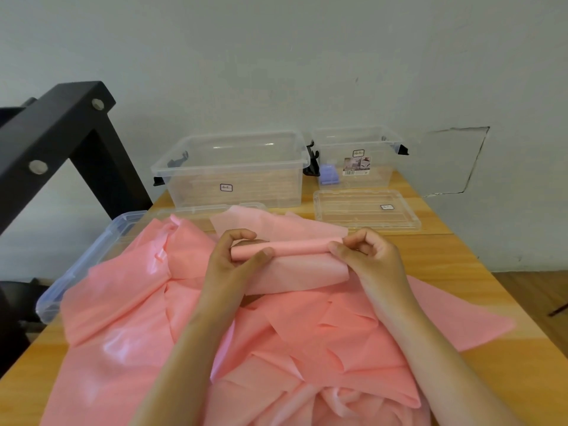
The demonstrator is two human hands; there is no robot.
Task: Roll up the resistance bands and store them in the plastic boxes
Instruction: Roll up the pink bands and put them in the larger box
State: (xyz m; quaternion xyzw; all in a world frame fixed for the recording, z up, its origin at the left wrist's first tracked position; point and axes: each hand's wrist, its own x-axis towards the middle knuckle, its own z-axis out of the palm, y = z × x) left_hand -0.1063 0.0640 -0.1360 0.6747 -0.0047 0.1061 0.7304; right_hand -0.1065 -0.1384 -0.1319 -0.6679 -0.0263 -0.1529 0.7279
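Framing of black bolted metal point(61, 133) stands at the far left. Just beside it a bluish clear plastic lid point(89, 259) lies at the left edge of the pale wooden worktop point(491, 364), partly under a heap of salmon-pink resistance bands point(138, 302) that spreads over the near half.

Above that heap the left hand point(233, 256) pinches, with thumb and curled fingers, the left end of a paler pink band point(292, 249) that is partly rolled into a slim tube. The tube's long axis runs left to right, straight across between the two hands. Its unrolled tail lies flat on the far side, and another flap hangs below it toward the person. The right hand point(368, 256) grips the right end the same way, so both hands are closed on the one roll.

Rolling on probably means turning the tube away from the body, toward the tail. Beyond that tail sits a large clear plastic box point(233, 170), open, slightly to the left and so nearer the left hand. A smaller clear plastic box point(358, 158) stands to its right with something purple point(329, 175) low at its left side. A flat clear lid point(365, 213) lies in front of it.

Behind is a pale grey-green wall point(276, 56), and wooden floor point(538, 290) shows at the right.
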